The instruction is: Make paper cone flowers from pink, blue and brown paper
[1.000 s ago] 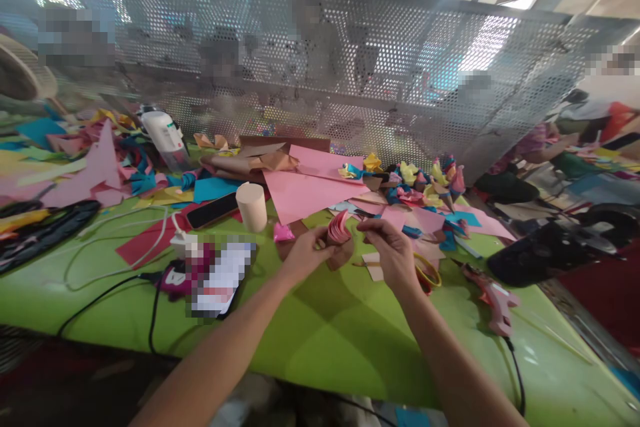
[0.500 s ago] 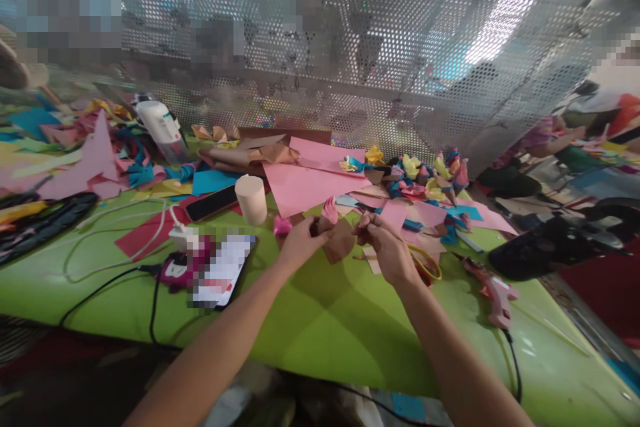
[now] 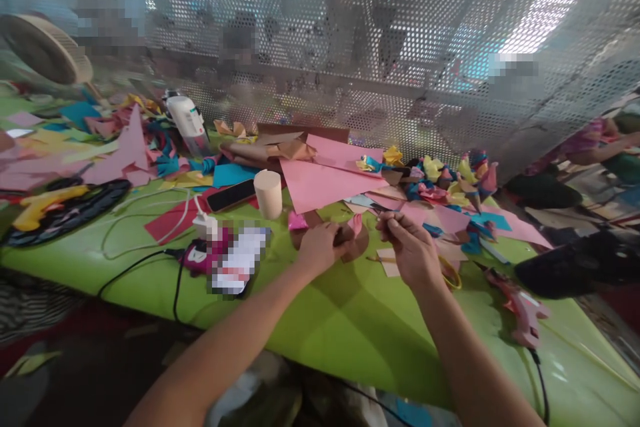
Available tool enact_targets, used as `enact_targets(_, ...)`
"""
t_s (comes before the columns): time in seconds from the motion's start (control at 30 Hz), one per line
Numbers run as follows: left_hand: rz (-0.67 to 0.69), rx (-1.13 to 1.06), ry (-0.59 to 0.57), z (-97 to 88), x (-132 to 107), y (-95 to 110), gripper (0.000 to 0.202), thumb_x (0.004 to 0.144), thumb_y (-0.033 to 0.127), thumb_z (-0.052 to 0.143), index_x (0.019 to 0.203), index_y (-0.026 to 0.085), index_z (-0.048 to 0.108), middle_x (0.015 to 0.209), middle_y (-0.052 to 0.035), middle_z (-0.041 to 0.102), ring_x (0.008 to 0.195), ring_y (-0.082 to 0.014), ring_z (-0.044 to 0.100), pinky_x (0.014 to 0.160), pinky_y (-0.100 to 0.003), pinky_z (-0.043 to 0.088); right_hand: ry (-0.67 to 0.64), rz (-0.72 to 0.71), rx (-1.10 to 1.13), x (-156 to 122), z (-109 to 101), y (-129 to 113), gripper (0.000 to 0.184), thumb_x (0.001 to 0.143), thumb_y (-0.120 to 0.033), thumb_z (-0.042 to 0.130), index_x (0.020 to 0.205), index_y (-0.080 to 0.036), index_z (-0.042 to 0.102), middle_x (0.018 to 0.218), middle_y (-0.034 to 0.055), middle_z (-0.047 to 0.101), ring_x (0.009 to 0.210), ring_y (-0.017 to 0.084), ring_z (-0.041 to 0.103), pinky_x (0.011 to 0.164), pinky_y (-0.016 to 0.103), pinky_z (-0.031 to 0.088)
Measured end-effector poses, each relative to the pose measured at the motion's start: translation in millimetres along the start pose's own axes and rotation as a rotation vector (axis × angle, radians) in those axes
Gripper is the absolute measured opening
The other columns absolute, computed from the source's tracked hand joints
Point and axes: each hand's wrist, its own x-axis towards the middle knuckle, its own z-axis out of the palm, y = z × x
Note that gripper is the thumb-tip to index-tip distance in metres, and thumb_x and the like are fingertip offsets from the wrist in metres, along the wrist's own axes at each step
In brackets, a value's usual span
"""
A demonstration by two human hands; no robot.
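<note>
The left hand (image 3: 320, 247) is curled, its thumb and fingers closed around the lower part of a paper flower (image 3: 355, 224), pink at the top and brown below. The flower sits at that hand's fingertips, on the side towards the right hand. Its long axis stands closer to upright than flat, with the pink tip pointing up and leaning slightly towards the right hand; the lower end is hidden by the fingers. A rounded piece of brown paper (image 3: 358, 248) shows just beneath the flower.

The right hand (image 3: 413, 247) is just across a gap from the flower, with thumb and fingertips drawn together in a pinch. Whether something thin sits between them cannot be told.

A pencil (image 3: 379, 259) lies below the right fingertips, and a yellow ring (image 3: 454, 275) rests beside the right wrist. Farther out to the right of that hand is a pink glue gun (image 3: 523, 313). Beyond both hands spreads a large pink sheet (image 3: 320, 183), with a heap of paper flowers (image 3: 433, 170) farther off past the right hand. To the left of the left hand are a small pink packet (image 3: 297, 221), a beige cylinder (image 3: 269, 195) and a lit phone (image 3: 240, 260). All of these rest on a green table (image 3: 350, 340).
</note>
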Motion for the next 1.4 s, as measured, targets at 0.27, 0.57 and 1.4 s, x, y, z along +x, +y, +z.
enact_targets(0.27, -0.007, 0.010, 0.000, -0.5, -1, 2, 0.041, 0.092, 0.048, 0.062, 0.114, 0.015, 0.069, 0.107, -0.0142, 0.074, 0.102, -0.0313, 0.069, 0.086, -0.039, 0.053, 0.057, -0.050, 0.000, 0, -1, 0, 0.026, 0.074, -0.046, 0.079, 0.079, -0.022, 0.071, 0.074, 0.0021, 0.068, 0.062, 0.013, 0.054, 0.056, 0.025, 0.043)
enact_targets(0.57, -0.033, 0.097, -0.020, -5.4, -2, 4, 0.038, 0.093, 0.049, 0.059, 0.110, 0.016, 0.068, 0.107, -0.0132, 0.075, 0.102, -0.0301, 0.070, 0.087, -0.039, 0.053, 0.136, -0.066, -0.114, 4, -4, 4, 0.035, 0.069, -0.052, 0.083, 0.079, -0.019, 0.075, 0.066, 0.0025, 0.069, 0.055, 0.011, 0.050, 0.051, 0.024, 0.040)
enact_targets(1.4, 0.040, -0.914, 0.079, -19.8, -12, 23, 0.008, 0.085, 0.026, 0.069, 0.084, 0.019, 0.073, 0.087, -0.0051, 0.074, 0.089, -0.0209, 0.067, 0.085, -0.033, 0.053, -0.070, -0.069, -0.512, -14, 12, 9, 0.042, 0.070, -0.055, 0.081, 0.060, -0.021, 0.058, 0.052, -0.0036, 0.051, 0.051, 0.012, 0.041, 0.047, 0.025, 0.031)
